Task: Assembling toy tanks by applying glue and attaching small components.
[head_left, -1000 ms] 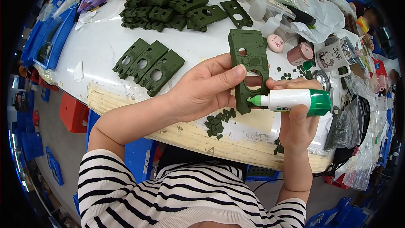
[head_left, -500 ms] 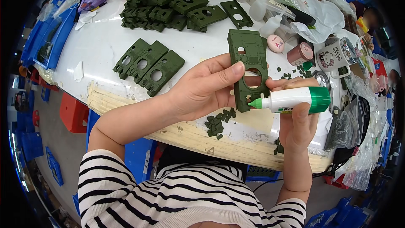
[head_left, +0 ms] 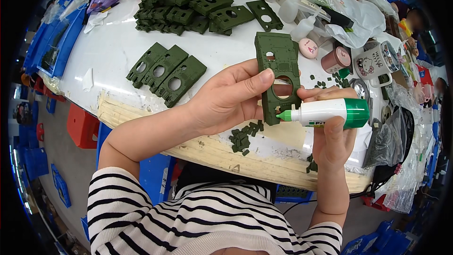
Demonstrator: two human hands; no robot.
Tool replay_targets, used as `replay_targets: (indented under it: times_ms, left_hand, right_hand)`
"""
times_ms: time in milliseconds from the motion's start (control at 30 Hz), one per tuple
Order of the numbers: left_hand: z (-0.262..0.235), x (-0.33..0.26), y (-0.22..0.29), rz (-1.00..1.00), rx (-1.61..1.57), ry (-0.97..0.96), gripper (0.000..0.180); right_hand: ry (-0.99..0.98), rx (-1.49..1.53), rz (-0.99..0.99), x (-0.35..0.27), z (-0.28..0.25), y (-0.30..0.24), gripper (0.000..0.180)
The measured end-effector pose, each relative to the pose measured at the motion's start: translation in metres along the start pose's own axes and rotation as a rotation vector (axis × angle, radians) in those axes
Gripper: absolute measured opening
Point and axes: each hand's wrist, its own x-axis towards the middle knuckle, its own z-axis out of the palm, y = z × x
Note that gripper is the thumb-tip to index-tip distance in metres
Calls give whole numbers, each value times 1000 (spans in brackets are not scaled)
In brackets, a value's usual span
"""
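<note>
My left hand (head_left: 232,95) is closed on a dark green plastic model tank hull (head_left: 277,53), thumb on its face beside the large round hole. In my right hand (head_left: 334,137) lies a white glue bottle (head_left: 323,111) with a green base and a green nozzle. The bottle is held sideways, its tip at the hull's near end; whether tip and plastic touch, I cannot tell. Fingers of my right hand also reach the hull's right edge. Small green plastic pieces (head_left: 240,138) lie loose on the table below the hull.
Three similar hulls (head_left: 166,72) lie side by side at the left. A heap of hulls (head_left: 188,7) is at the back. To the right stand a pink jar (head_left: 336,60), a white mug (head_left: 373,63) and plastic bags (head_left: 358,16). The table's wooden edge (head_left: 226,159) runs in front of me.
The glue bottle has tilted very slightly, its base a little lower. The hull and both hands stay almost where they were.
</note>
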Motion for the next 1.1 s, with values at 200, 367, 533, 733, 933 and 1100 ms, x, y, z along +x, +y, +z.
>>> replay_targets:
  times_ms: [200,367,533,733,933,1100]
  left_hand:
    - [0,0,0,-1,6,3,54]
    - [0,0,-1,-1,1,4,54]
    - [-1,1,0,3,1,-5,53]
    - [0,1,1,5,-14,-34,52]
    - [2,1,6,5,-3,-66,53]
    - [2,0,4,-14,-9,-43,56]
  right_hand:
    - [-5,-28,1,1,-1,0,45]
    - [-6,-27,7,0,-1,0,45]
    - [18,107,48,1,-1,0,44]
    - [25,238,49,4,-7,-1,38]
    - [8,169,-38,8,-13,-3,37]
    - [2,161,-49,9,-12,-4,35]
